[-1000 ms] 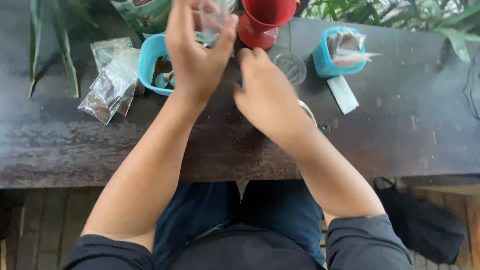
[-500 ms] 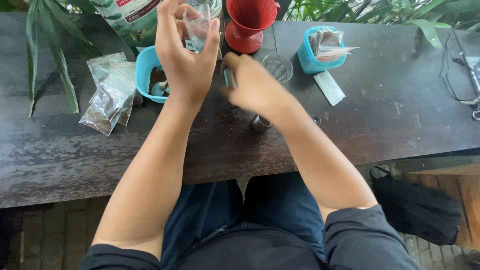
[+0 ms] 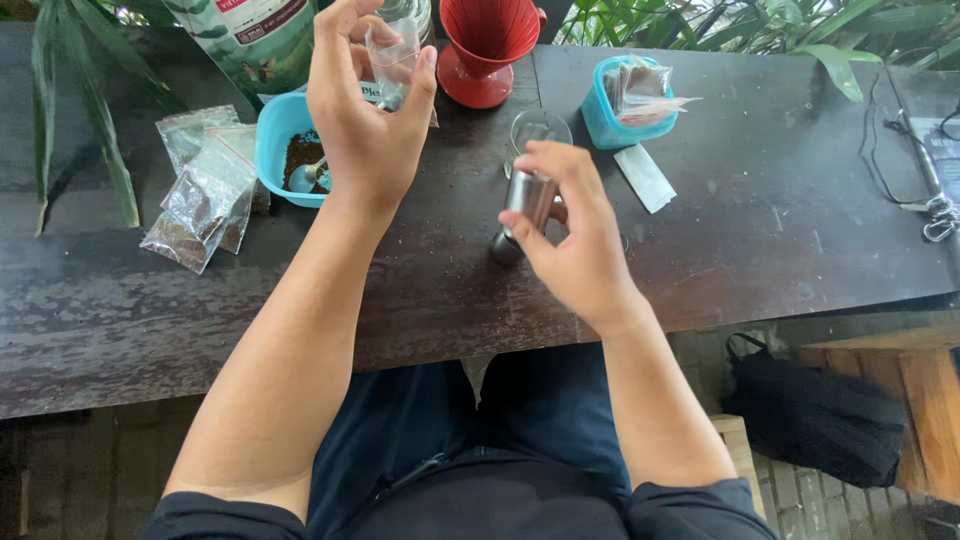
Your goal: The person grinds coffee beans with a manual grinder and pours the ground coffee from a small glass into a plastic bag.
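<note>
- Nearest, the right hand (image 3: 570, 235) is wrapped around a shiny metal tube (image 3: 525, 210). The tube is tilted. Its long side runs from near-left to far-right, with the low end close to the dark wooden bench (image 3: 760, 220).
- A bit farther and to the left, the left hand (image 3: 365, 110) is lifted up. Its fingers pinch a small clear plastic bag (image 3: 392, 62).
- The bag is up, far and left of the tube. The two hands are apart, not touching.
- Just past the tube stands a small clear glass (image 3: 540, 128).
- Under the left hand sits a blue tub (image 3: 272, 140) with brown grounds and a spoon in it.
- At the far left lie some little packets (image 3: 200, 195).
- Farther back stands a red cone-shaped dripper (image 3: 490, 45). Right of it is another blue tub (image 3: 605, 112) full of packets.
</note>
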